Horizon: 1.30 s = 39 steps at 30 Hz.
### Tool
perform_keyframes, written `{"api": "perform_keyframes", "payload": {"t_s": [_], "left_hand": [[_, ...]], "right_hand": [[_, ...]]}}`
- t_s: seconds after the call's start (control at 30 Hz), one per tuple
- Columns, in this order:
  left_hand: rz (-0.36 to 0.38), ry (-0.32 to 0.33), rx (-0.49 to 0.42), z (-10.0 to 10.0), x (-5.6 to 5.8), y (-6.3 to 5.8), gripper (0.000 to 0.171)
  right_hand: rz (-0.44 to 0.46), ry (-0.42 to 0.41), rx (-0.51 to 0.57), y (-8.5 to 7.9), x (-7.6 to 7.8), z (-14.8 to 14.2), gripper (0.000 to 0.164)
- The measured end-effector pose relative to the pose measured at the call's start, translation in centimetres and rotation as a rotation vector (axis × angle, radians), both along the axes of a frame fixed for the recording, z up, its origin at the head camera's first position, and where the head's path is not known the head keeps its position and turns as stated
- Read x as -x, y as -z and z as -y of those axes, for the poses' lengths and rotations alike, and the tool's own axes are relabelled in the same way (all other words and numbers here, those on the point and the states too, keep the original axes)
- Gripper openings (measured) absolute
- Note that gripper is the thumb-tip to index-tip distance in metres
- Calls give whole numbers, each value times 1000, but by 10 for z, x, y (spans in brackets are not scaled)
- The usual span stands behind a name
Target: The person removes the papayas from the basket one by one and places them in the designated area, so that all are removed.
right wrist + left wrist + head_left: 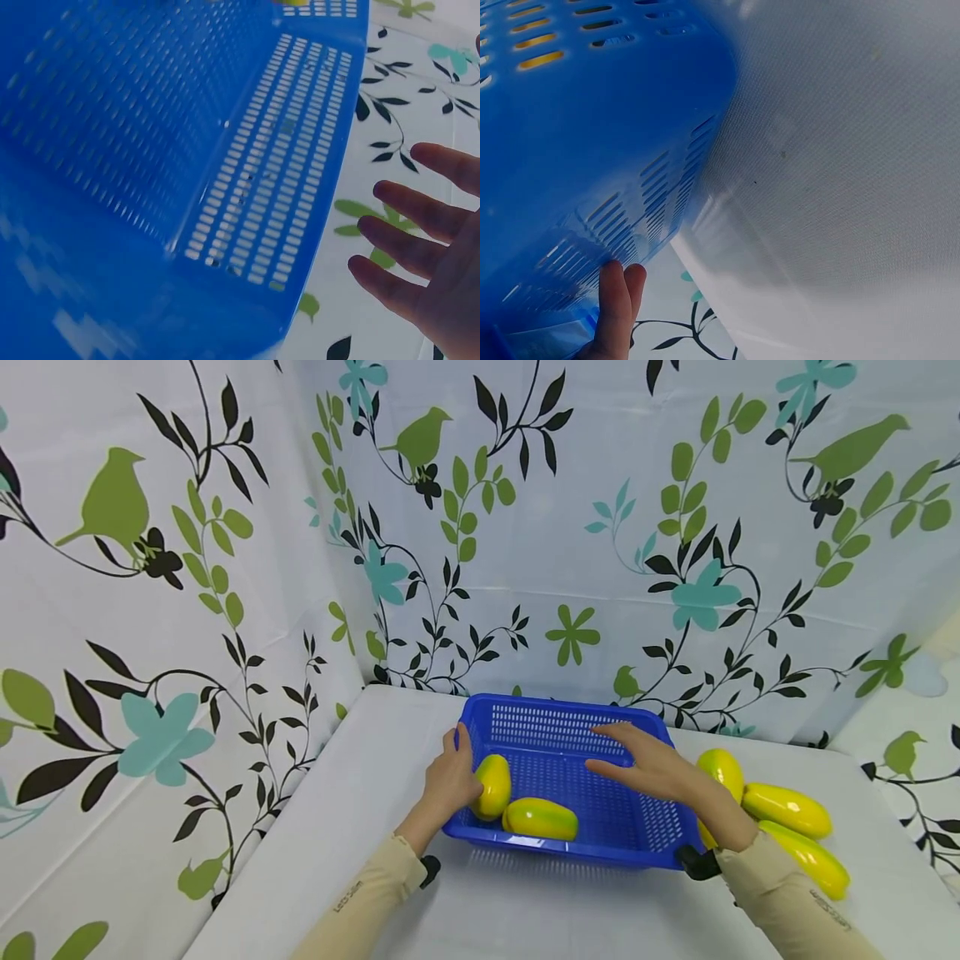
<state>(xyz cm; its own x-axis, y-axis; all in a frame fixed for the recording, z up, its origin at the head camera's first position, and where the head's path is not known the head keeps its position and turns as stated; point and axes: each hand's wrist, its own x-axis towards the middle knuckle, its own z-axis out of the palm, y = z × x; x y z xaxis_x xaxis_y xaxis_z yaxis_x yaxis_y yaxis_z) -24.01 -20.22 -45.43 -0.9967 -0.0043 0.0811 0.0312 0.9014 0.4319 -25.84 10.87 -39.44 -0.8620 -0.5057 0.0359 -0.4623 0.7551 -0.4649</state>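
A blue slotted plastic basket [600, 852] sits on the white table, tilted a little in the head view. My left hand [452, 777] grips its left rim, and in the left wrist view the fingers [615, 307] lie along the outer wall. Inside, close to that hand, an elongated glossy yellow-green fruit [492, 789] leans at the left wall. Another such fruit [540, 819] lies along the near wall. Over the right part of the basket hovers my right hand [648, 764], its fingers spread and holding nothing.
Several more fruits [787, 810] lie on the white tabletop [375, 752] right of the basket, partly hidden behind my right forearm. A patterned curtain [570, 527] with birds and leaves hangs behind the table and along its left side.
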Motion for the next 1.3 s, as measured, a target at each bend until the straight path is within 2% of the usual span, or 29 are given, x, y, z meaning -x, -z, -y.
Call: {"api": "perform_keyframes", "payload": {"t_s": [0.57, 0.8, 1.07, 1.3], "left_hand": [[1, -8, -6, -1, 0, 0, 98], [6, -13, 0, 0, 0, 0, 99], [-4, -5, 2, -1, 0, 0, 99], [-1, -9, -7, 0, -1, 0, 98]], "right_hand": [[103, -115, 68, 10, 17, 56, 73], [209, -161, 7, 16, 23, 76, 76], [309, -260, -74, 24, 29, 91, 76], [430, -272, -126, 28, 32, 97, 78]]}}
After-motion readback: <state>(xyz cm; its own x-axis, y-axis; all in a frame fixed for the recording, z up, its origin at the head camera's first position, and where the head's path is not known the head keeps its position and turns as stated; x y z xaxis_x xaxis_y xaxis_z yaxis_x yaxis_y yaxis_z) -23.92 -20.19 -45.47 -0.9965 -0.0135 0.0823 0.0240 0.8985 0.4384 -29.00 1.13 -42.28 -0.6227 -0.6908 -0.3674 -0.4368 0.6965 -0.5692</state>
